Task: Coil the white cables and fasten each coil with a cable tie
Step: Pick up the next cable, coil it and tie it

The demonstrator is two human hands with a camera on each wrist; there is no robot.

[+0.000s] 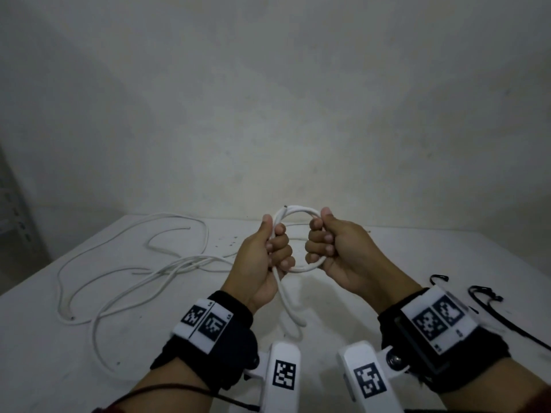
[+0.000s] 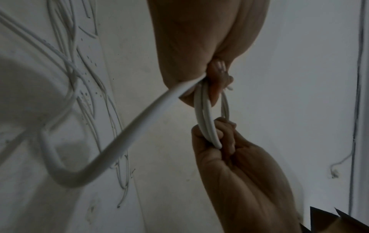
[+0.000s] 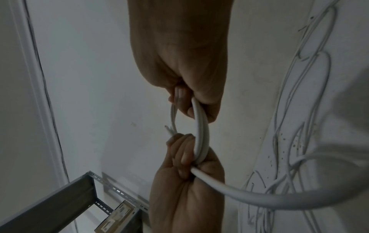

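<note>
I hold a small coil of white cable (image 1: 299, 210) in the air over the white table (image 1: 387, 257), one hand on each side. My left hand (image 1: 275, 248) grips the coil's left side with curled fingers and thumb up. On the right side my right hand (image 1: 322, 242) grips it the same way. The cable's tail (image 1: 287, 305) hangs from under the left hand down to the table. The left wrist view shows the coil (image 2: 205, 119) edge-on between both fists, and the right wrist view shows the coil (image 3: 201, 134) the same way. Black cable ties (image 1: 486, 296) lie on the table at the right.
More loose white cables (image 1: 134, 263) sprawl over the left half of the table. A plain wall stands behind the table. A grey metal shelf frame (image 3: 60, 205) stands beyond the table's left side.
</note>
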